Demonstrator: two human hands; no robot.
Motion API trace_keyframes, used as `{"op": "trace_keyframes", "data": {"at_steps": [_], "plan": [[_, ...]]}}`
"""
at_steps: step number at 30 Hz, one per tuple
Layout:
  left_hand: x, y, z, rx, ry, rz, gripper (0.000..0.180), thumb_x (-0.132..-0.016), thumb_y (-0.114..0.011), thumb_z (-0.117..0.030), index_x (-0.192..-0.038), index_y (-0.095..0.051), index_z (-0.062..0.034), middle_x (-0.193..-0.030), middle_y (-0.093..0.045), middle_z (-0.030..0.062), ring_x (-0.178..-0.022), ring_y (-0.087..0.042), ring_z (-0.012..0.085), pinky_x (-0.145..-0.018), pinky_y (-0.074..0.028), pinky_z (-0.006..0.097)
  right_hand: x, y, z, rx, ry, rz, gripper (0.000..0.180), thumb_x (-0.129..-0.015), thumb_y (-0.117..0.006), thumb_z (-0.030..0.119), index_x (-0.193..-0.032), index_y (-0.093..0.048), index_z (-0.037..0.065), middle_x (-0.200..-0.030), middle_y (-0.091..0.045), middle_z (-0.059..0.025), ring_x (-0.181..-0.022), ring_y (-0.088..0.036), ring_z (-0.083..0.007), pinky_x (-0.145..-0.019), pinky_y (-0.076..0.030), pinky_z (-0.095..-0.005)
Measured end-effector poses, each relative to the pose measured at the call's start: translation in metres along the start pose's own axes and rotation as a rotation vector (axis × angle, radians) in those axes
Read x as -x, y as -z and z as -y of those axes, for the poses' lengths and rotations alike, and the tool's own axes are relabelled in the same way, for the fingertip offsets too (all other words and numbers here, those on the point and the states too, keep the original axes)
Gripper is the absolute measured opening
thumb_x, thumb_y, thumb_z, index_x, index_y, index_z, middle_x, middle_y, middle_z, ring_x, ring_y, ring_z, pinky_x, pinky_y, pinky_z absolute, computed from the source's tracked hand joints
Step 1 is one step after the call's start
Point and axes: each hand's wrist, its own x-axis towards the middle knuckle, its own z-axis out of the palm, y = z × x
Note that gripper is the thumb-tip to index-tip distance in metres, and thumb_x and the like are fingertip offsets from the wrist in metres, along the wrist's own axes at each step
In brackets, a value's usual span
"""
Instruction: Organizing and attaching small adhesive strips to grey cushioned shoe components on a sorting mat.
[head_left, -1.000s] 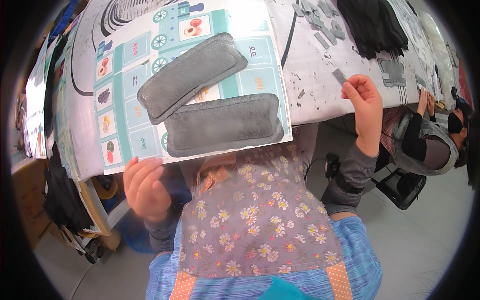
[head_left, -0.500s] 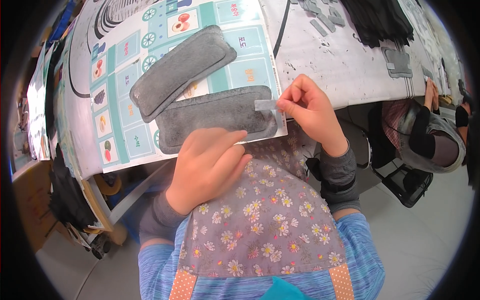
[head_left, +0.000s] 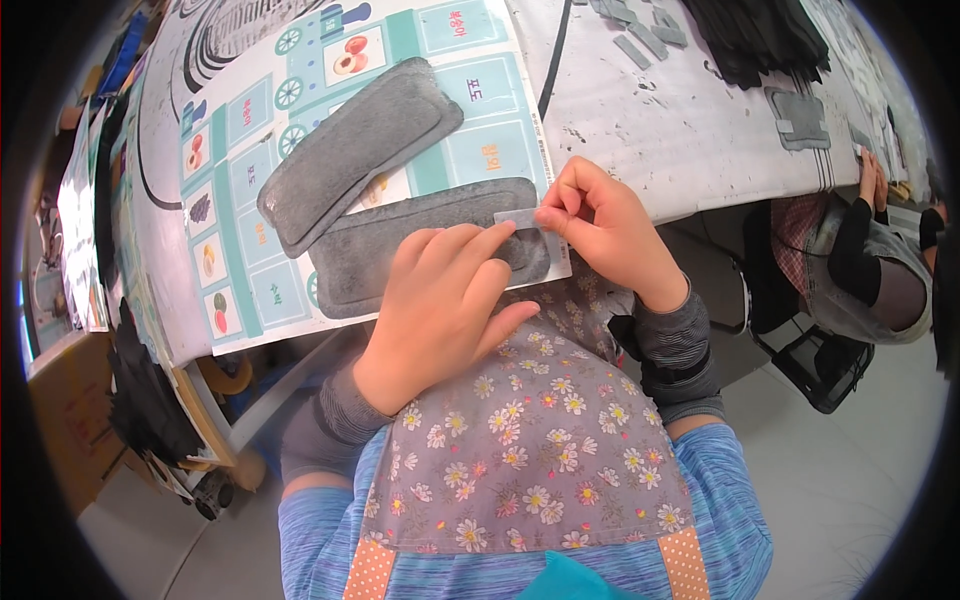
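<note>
A dark grey, oblong fabric pad point(head_left: 350, 265) with rounded ends lies right in front of me on a printed sheet point(head_left: 240, 338). My right hand point(head_left: 612, 228) pinches one end of a short pale grey strip point(head_left: 513, 216) between thumb and index finger. The strip's other end rests over the pad's right part. Over that same pad my left hand point(head_left: 440, 295) is spread, its index fingertip at the strip's lower edge; it holds nothing. A second grey pad point(head_left: 360, 145) lies slantwise beyond, overlapping the first at the left.
Several small grey strips point(head_left: 640, 40) are scattered at the far right of the white-covered table point(head_left: 640, 140). Near them lie a stack of black fabric point(head_left: 750, 40) and another grey pad point(head_left: 797, 117). A co-worker point(head_left: 860, 265) sits at the right beside a black folding chair point(head_left: 820, 370).
My left hand has moved up and right, bringing its index fingertip to the strip. My right hand has shifted slightly left and down with the strip, which sits lower against the pad.
</note>
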Motion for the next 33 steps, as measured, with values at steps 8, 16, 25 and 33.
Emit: {"op": "trace_keyframes", "data": {"at_steps": [8, 16, 25, 33], "plan": [[-0.001, -0.006, -0.001, -0.013, 0.052, 0.034, 0.032, -0.082, -0.074, -0.032, -0.088, -0.055, -0.0076, -0.127, -0.065, 0.0100, -0.110, -0.058, 0.0283, -0.097, -0.039, 0.044, 0.000, -0.001, 0.012, 0.279, 0.062, -0.005, 0.022, -0.086, -0.070, 0.013, -0.086, -0.049, 0.007, -0.070, -0.056, -0.0045, -0.063, -0.055, -0.0227, -0.060, -0.043, -0.0341], [-0.006, -0.008, -0.006, -0.068, 0.047, 0.010, 0.030, -0.082, -0.074, -0.029, -0.090, -0.055, -0.0070, -0.122, -0.068, 0.0084, -0.106, -0.059, 0.0263, -0.095, -0.040, 0.043, -0.002, -0.005, 0.019, 0.510, 0.139, 0.006, 0.015, -0.086, -0.065, 0.011, -0.089, -0.051, 0.007, -0.070, -0.059, -0.0084, -0.066, -0.059, -0.0300, -0.060, -0.045, -0.0404], [-0.007, 0.000, -0.010, -0.156, 0.048, 0.036, 0.032, -0.083, -0.074, -0.032, -0.097, -0.060, -0.0071, -0.122, -0.066, 0.0059, -0.106, -0.058, 0.0246, -0.095, -0.041, 0.042, -0.018, 0.014, 0.028, 0.532, 0.018, -0.063, 0.013, -0.089, -0.061, 0.015, -0.095, -0.057, 0.005, -0.076, -0.065, -0.0159, -0.074, -0.064, -0.0367, -0.066, -0.049, -0.0452], [0.018, 0.004, -0.001, 0.066, -0.074, -0.171, 0.042, -0.076, -0.079, -0.023, -0.113, -0.064, -0.0094, -0.124, -0.064, 0.0059, -0.105, -0.058, 0.0268, -0.089, -0.046, 0.041, -0.134, 0.164, -0.027, 1.085, 0.006, -0.337, 0.029, -0.088, -0.073, 0.026, -0.090, -0.063, -0.001, -0.078, -0.063, -0.0130, -0.070, -0.057, -0.0233, -0.067, -0.047, -0.0361]]}}
